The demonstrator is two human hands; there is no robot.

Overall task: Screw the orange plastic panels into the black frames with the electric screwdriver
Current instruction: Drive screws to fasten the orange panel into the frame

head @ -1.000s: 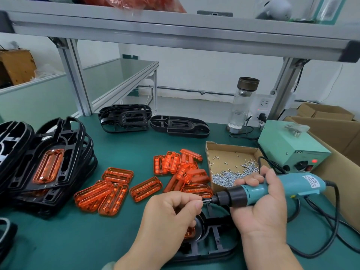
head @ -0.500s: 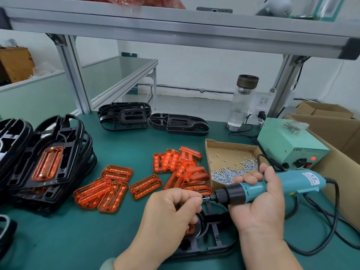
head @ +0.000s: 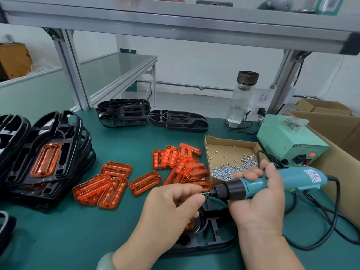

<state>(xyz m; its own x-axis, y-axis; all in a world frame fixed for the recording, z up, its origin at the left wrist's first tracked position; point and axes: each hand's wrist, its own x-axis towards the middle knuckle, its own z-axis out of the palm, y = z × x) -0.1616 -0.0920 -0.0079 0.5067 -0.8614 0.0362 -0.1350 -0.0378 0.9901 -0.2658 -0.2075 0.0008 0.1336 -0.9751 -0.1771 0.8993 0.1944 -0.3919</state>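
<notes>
Much of the black frame point(head: 211, 238) hides under the left hand point(head: 171, 207).

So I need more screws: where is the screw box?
Head view: the cardboard screw box sits right of centre, between the loose orange panels and the green power unit, just beyond the right hand.

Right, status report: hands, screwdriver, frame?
Right hand grips teal electric screwdriver. Left hand pinches its bit tip. Black plastic frame with orange plastic panel lies beneath. Nothing blocking.
</notes>
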